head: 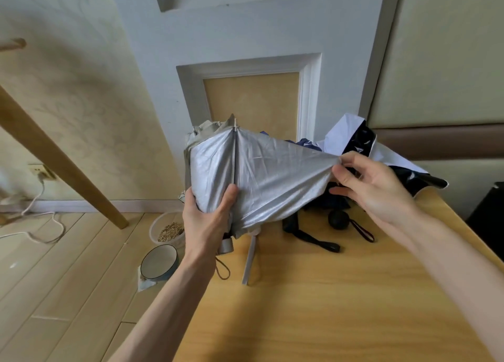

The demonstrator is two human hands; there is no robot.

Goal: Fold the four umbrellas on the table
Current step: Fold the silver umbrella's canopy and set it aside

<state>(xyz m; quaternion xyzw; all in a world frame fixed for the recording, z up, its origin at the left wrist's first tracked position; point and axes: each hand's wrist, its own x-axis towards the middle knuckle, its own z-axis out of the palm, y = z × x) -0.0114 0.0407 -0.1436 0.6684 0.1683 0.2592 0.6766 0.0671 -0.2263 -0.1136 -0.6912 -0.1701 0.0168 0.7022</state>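
Observation:
A silver umbrella (261,176) is held above the wooden table (327,307), its canopy collapsed with the ribs pointing up and away. My left hand (207,220) grips the bundled canopy near the handle end; a grey handle and wrist loop hang below it. My right hand (373,187) pinches a fold of the silver fabric and pulls it out to the right. Behind it lies a dark blue and white umbrella (362,143), loosely spread. A black umbrella handle (338,220) with straps rests on the table near my right hand.
The table's left edge runs diagonally below my left forearm. On the floor to the left stand a clear tub of grain (167,229) and a blue-rimmed bowl (159,262). A slanted wooden leg (62,165) and white cables (41,220) sit further left. A panelled wall stands behind.

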